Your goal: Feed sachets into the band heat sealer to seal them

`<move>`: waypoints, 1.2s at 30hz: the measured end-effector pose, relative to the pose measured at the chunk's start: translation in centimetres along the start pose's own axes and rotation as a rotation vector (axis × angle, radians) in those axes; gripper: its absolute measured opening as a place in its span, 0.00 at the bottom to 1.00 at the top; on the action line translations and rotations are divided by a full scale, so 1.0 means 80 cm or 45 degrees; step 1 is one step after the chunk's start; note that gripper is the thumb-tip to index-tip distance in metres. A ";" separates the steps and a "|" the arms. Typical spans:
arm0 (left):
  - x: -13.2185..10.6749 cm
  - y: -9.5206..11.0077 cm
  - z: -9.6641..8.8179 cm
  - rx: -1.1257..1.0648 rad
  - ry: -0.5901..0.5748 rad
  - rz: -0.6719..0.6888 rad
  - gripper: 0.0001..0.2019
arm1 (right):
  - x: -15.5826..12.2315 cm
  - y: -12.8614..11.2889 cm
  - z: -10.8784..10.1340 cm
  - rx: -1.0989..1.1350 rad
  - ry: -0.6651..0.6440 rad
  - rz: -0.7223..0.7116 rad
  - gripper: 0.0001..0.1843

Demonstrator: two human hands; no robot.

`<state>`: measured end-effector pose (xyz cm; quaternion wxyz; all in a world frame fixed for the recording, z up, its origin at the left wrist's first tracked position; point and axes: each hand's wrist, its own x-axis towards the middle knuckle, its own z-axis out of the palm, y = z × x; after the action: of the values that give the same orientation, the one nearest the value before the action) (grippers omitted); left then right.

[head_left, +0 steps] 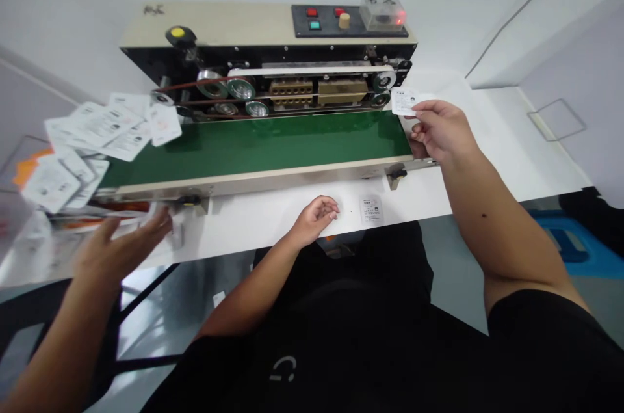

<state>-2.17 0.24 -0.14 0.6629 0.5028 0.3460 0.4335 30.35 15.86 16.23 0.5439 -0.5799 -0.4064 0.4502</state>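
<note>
The person's right hand [446,130] pinches the right edge of a white, printed, rectangular card with rounded corners [402,101] between thumb and fingers, the other fingers folded beneath. The card is at the right end of a long machine with a cream metal housing [219,23], just beside its metal pulleys [385,80]; whether it touches them cannot be told. The left hand [316,214] lies over the front of a white bench [511,146], its fingers loosely curled, the palm partly exposed, with nothing visible in its grasp. Near it, to the right, a grey-white printed flat packet [371,210] lies by the bench's front edge. Along the foot of the machine runs a flat, glossy green conveyor belt [273,143], its left end covered by an overlapping pile of white printed cards [100,127]. Above, a black control panel [324,28] bears red and green buttons, a cream knob and a clear plastic box [383,12] showing a red glow. At lower left, a co-worker's hand [121,240], blurred, extends with spread fingers near the pile; its grasp cannot be told.
</note>
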 end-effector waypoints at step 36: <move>-0.004 -0.003 0.006 -0.025 0.023 0.009 0.22 | -0.223 0.149 0.031 -0.389 -0.596 -0.234 0.12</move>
<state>-1.80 -0.23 -0.23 0.6631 0.4935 0.3459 0.4439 23.00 -1.59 5.79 0.3804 -0.4963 -0.6347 0.4541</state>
